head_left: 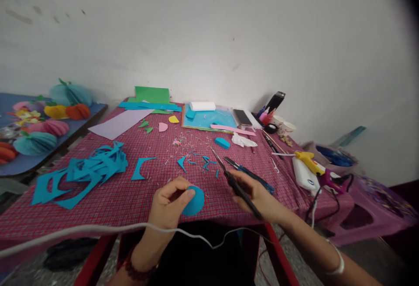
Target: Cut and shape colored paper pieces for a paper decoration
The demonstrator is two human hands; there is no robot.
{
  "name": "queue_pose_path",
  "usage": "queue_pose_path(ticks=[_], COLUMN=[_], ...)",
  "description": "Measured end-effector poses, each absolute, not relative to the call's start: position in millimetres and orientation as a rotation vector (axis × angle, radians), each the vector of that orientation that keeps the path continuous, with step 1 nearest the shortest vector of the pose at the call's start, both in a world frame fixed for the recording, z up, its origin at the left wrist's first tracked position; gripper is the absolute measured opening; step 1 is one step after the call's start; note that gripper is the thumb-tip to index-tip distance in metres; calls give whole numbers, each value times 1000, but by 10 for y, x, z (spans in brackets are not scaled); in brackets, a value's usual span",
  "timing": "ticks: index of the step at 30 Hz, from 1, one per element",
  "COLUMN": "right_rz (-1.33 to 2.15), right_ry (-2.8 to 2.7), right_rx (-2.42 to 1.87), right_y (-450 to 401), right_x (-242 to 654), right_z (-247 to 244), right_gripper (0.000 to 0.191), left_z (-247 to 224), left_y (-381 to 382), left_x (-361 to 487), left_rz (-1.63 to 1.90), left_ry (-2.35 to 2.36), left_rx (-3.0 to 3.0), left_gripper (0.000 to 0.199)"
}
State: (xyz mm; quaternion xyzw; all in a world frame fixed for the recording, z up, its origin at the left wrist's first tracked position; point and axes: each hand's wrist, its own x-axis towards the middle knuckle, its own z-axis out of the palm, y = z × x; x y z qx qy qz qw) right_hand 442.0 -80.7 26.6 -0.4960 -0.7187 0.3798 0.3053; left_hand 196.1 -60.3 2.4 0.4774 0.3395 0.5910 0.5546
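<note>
A blue paper circle (195, 203) is pinched between the thumb and fingers of my left hand (168, 201), close to the table's front edge. My right hand (257, 194) grips black-handled scissors (238, 190). Their blades point up and left, away from the blue circle, and look closed or nearly so. Small blue paper scraps (181, 163) lie beyond my hands. Past the scissors are a utility knife (234, 164) and a folded blue paper piece (222, 142).
A heap of cut blue paper strips (98, 164) covers the table's left. Right are a yellow and purple glue gun (309, 161), a white box (304, 175) and paper cups (287, 127). A white cable (131, 226) crosses in front. Paper pumpkins (36, 143) fill a side table.
</note>
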Motion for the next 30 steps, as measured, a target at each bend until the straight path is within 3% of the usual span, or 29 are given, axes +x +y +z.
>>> queue_pose_path(ticks=[5,30], right_rz=[955,853], right_ry=[-2184,-2292], right_rx=[-1260,-1198], right_y=[-998,-1045], right_x=[4263,4182], right_z=[525,699], right_gripper=[69,48], left_z=[-18,-214], left_y=[-602,-598], left_x=[1998,1950], left_rz=[1313,1387], left_ry=[802,714], left_rx=[970,1373], left_gripper=[8,7])
